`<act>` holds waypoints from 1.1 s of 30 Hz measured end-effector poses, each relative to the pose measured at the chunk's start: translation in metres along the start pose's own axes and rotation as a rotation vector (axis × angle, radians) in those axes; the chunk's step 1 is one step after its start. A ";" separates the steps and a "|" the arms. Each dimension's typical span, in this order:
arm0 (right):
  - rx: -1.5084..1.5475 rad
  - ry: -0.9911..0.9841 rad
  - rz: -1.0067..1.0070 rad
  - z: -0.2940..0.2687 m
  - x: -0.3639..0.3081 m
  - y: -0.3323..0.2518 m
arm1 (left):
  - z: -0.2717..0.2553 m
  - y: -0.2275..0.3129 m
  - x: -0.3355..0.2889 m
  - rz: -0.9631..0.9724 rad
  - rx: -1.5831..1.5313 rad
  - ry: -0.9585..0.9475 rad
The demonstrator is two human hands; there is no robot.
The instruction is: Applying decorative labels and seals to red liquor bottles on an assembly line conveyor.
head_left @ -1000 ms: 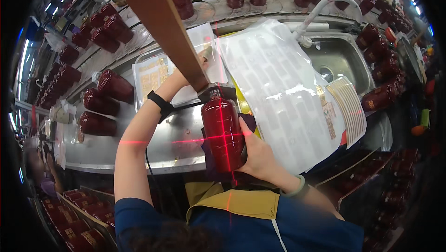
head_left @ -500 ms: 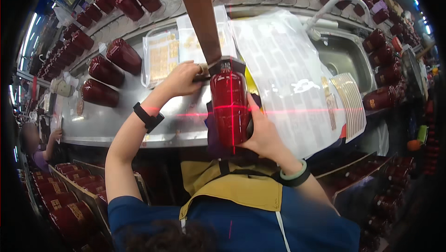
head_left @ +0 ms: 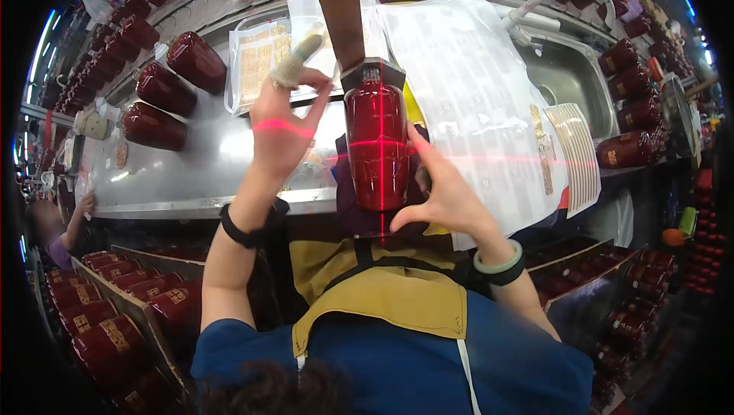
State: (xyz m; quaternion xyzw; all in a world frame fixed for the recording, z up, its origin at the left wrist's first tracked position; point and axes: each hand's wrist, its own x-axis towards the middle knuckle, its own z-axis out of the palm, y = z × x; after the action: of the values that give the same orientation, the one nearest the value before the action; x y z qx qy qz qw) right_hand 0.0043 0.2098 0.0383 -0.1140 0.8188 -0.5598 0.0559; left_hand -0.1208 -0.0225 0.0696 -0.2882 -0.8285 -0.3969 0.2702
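A dark red glass bottle (head_left: pixel 375 156) lies in front of me, its clear threaded neck against a dark holder (head_left: pixel 372 72) and its body over a dark purple cloth (head_left: pixel 352 216). Red crossed light lines fall on it. My right hand (head_left: pixel 453 197) is open at the bottle's right side and base, thumb and fingers spread apart, fingertips close to the glass. Raised to the left of the neck is my left hand (head_left: pixel 284 128), its pale-wrapped finger (head_left: pixel 294 63) stretched out and thumb apart. It shows nothing held, near a sheet of gold decals (head_left: pixel 260 63).
A brown upright post (head_left: pixel 338 9) rises behind the holder. White translucent sheets (head_left: pixel 466 101) cover the right of the metal table, beside a striped strip (head_left: pixel 572 159) and a sink (head_left: pixel 569 90). Several red bottles (head_left: pixel 155 126) lie at left; boxes of them flank me. Another person's hand (head_left: pixel 87 203) is far left.
My left hand has left the holder's side and lifted, its wrapped finger extended. My right hand has loosened from the bottle, its thumb now spread away below the base.
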 end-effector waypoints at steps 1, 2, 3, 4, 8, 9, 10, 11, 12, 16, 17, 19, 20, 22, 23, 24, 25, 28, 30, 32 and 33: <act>0.004 -0.008 0.001 -0.008 0.002 0.001 | -0.001 0.020 -0.002 0.046 -0.030 0.025; 0.115 0.019 0.096 -0.014 0.004 0.004 | 0.001 0.031 -0.006 0.119 -0.021 -0.008; 0.225 0.046 0.190 -0.019 0.009 0.006 | 0.003 0.039 -0.010 0.194 -0.013 -0.040; 0.293 0.153 0.149 -0.016 0.016 0.008 | 0.007 0.044 -0.015 0.170 -0.022 -0.095; 0.361 0.240 0.200 -0.020 0.046 0.002 | 0.014 0.061 -0.028 0.076 0.001 -0.175; 0.425 0.236 0.216 -0.018 0.053 0.002 | 0.012 0.065 -0.029 0.011 -0.008 -0.207; 0.489 0.233 0.232 -0.017 0.059 0.002 | 0.007 0.064 -0.033 0.049 0.034 -0.257; 0.490 0.234 0.235 -0.016 0.065 0.002 | 0.008 0.064 -0.036 0.048 0.032 -0.260; 0.484 0.231 0.231 -0.015 0.071 0.000 | 0.009 0.064 -0.040 0.037 0.029 -0.175; 0.480 0.218 0.241 -0.007 0.086 0.001 | 0.025 0.057 -0.054 -0.264 -0.106 -0.007; 0.476 0.221 0.240 -0.004 0.088 0.004 | 0.032 0.054 -0.057 -0.415 -0.190 0.077; 0.496 0.234 0.222 0.001 0.089 0.005 | 0.035 0.055 -0.056 -0.791 -0.570 -0.116; 0.515 0.252 0.200 0.002 0.089 0.005 | 0.036 0.053 -0.055 -0.803 -0.676 -0.126; 0.528 0.257 0.211 0.001 0.088 0.005 | 0.037 0.052 -0.055 -0.818 -0.787 -0.137; 0.541 0.263 0.217 0.000 0.087 0.005 | 0.033 0.053 -0.053 -0.857 -0.851 -0.149; 0.541 0.260 0.221 0.000 0.087 0.004 | 0.030 0.053 -0.053 -0.896 -0.914 -0.158; 0.542 0.268 0.220 0.000 0.087 0.004 | 0.030 0.051 -0.054 -0.901 -0.913 -0.156; 0.530 0.288 0.214 0.004 0.088 0.003 | 0.030 0.047 -0.057 -0.876 -0.943 -0.181; 0.518 0.302 0.208 0.005 0.088 0.003 | 0.031 0.047 -0.058 -0.877 -0.983 -0.174; 0.527 0.306 0.205 0.005 0.087 0.003 | 0.031 0.046 -0.059 -0.887 -0.983 -0.187; 0.527 0.305 0.208 0.004 0.087 0.003 | 0.030 0.045 -0.059 -0.895 -0.984 -0.200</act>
State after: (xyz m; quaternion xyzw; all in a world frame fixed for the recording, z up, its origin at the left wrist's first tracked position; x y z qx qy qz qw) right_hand -0.0793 0.1852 0.0371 0.0739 0.6517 -0.7546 0.0173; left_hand -0.0557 0.0103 0.0364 -0.0420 -0.6118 -0.7733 -0.1612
